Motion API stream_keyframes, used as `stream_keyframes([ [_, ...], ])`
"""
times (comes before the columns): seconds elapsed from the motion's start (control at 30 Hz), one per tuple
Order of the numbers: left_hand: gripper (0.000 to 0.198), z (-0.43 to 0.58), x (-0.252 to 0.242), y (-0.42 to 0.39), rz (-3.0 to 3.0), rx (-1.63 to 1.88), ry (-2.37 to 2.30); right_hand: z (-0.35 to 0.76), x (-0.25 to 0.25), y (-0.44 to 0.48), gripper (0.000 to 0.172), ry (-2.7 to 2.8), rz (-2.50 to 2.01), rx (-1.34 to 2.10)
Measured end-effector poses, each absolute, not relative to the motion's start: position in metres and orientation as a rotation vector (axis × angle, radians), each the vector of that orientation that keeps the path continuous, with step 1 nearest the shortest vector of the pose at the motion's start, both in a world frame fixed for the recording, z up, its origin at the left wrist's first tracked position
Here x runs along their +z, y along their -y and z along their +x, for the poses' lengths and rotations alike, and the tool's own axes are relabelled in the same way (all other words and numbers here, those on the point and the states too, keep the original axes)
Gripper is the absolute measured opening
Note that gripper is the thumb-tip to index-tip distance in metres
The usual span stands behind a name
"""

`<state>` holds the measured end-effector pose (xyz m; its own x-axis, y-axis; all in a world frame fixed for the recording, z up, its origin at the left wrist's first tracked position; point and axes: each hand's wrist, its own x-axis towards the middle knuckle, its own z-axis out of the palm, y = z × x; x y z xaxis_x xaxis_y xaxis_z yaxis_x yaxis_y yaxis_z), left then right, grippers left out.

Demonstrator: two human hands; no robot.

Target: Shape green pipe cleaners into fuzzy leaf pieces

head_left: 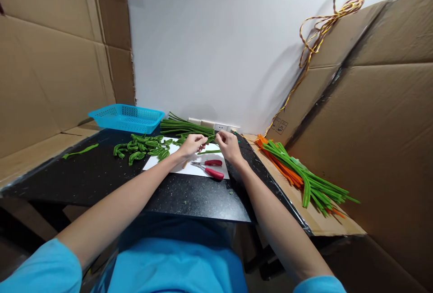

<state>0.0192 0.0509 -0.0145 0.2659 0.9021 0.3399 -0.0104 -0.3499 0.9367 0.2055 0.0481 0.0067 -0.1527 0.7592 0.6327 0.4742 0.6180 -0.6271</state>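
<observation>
My left hand and my right hand meet above a white sheet on the black table. Both pinch a short green pipe cleaner stretched between them. Red-handled pliers lie on the sheet just below my hands. A second green piece rests on the sheet under my right hand. A heap of several bent green pieces sits left of my left hand. Long straight green pipe cleaners lie behind my hands.
A blue plastic basket stands at the table's back left. One loose green piece lies at the far left. Green and orange pipe cleaners lie on cardboard at the right. Cardboard boxes flank both sides. A yellow cord hangs on the wall.
</observation>
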Motion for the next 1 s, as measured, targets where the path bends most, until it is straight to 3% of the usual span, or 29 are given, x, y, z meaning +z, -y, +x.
stream_keyframes([
  [0.33,0.051,0.024,-0.012,-0.045,1.580,1.150,-0.747,0.193,0.004,-0.053,0.061,1.716,-0.855,0.787],
  [0.5,0.050,0.023,-0.007,-0.039,1.662,1.150,-0.759,0.195,0.003,-0.054,0.058,1.695,-0.849,0.825],
  [0.83,0.022,0.024,-0.006,-0.031,1.789,1.434,-0.940,0.200,0.004,-0.059,0.054,1.760,-0.868,0.711],
  [1.0,0.023,0.027,-0.012,-0.041,1.717,1.375,-0.924,0.201,0.001,-0.058,0.055,1.754,-0.831,0.764],
])
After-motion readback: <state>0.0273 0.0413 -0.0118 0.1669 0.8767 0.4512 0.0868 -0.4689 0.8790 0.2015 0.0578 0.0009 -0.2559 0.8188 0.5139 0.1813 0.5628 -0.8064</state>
